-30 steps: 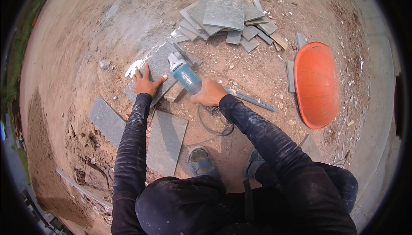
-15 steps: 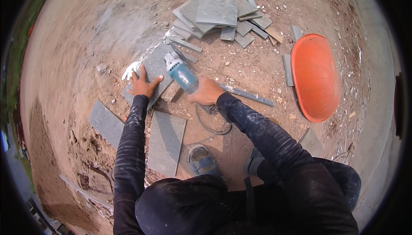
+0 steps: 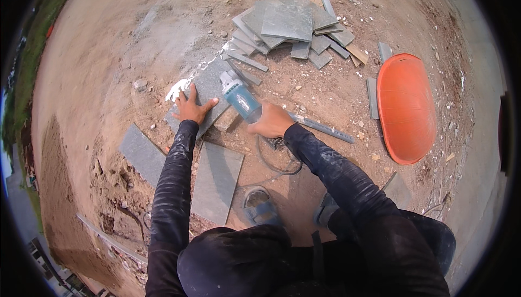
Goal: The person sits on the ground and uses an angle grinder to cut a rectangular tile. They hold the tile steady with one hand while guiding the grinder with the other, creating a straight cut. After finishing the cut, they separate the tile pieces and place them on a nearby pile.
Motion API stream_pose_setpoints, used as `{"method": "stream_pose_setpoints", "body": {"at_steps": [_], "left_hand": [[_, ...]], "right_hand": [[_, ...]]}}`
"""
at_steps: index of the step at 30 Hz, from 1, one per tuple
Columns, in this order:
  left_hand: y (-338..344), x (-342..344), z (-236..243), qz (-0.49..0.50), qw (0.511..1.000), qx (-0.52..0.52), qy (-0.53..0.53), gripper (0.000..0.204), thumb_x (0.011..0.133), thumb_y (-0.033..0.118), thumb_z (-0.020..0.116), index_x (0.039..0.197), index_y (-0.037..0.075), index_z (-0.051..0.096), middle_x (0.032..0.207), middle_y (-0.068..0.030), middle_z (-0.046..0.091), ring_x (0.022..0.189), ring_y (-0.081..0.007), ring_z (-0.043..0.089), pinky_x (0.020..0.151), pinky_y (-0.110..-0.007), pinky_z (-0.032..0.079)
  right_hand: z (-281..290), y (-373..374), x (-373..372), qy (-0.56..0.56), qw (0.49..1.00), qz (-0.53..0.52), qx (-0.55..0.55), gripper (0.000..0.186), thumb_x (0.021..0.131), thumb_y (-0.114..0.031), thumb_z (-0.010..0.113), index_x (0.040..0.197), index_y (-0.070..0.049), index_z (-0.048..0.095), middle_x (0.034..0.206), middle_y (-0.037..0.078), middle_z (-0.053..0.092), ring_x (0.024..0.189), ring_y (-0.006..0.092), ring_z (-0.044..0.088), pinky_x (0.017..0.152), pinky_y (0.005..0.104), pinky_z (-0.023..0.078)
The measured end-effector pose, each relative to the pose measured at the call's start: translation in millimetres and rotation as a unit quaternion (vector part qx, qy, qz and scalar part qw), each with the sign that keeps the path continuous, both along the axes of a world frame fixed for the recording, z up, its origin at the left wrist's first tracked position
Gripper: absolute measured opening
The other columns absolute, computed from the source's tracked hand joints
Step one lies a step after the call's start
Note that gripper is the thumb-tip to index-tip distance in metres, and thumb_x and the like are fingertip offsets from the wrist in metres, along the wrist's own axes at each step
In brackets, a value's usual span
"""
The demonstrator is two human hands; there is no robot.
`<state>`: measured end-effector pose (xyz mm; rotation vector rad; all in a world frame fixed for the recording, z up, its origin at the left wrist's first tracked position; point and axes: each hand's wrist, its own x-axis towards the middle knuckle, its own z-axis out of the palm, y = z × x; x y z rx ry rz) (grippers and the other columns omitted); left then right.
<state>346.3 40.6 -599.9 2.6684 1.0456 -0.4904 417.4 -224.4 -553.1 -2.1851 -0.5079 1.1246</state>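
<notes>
My right hand [image 3: 272,120] is wrapped round the body of a teal angle grinder [image 3: 242,100]. The grinder's grey head lies over the right edge of a grey stone tile [image 3: 209,81], and its disc is mostly hidden. With fingers spread, my left hand [image 3: 194,107] presses flat on that tile, left of the grinder. White dust lines the tile's far left edge. A block [image 3: 228,120] shows under the tile's near right side. The grinder's cord [image 3: 271,164] loops on the ground below my right wrist.
Stacked grey tiles [image 3: 287,21] lie at the far side. An orange basin-like shell [image 3: 407,109] sits at the right. Two loose tiles, one greyish [image 3: 216,183] and one bluish [image 3: 142,153], lie near my left arm. A metal bar [image 3: 325,128] rests beyond my right forearm.
The whole scene has shifted slightly right and down in the picture. My left hand stays on the tile, and the grinder remains at its right edge in my right hand.
</notes>
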Motion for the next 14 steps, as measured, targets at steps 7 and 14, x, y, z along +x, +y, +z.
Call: {"method": "stream_pose_setpoints", "body": {"at_steps": [7, 14], "left_hand": [[-5, 0, 1, 0.009, 1.000, -0.005, -0.001, 0.115, 0.060, 0.084, 0.063, 0.152, 0.030, 0.022, 0.157, -0.0215, 0.015, 0.144, -0.0429, 0.014, 0.106, -0.074, 0.008], [-2, -3, 12, 0.005, 1.000, 0.006, 0.009, 0.117, 0.059, 0.086, 0.060, 0.153, 0.029, 0.020, 0.159, -0.0177, 0.012, 0.145, -0.0393, 0.014, 0.109, -0.070, 0.008]], "right_hand": [[-1, 2, -3, -0.024, 0.999, -0.030, 0.012, 0.076, 0.060, -0.039, 0.075, 0.118, 0.006, 0.056, 0.103, 0.024, 0.065, 0.095, 0.0348, 0.065, 0.083, 0.0382, 0.050], [6, -25, 3, 0.018, 0.996, -0.037, 0.076, 0.072, 0.062, -0.041, 0.073, 0.120, -0.001, 0.056, 0.106, 0.019, 0.067, 0.092, 0.0369, 0.066, 0.084, 0.0390, 0.051]]}}
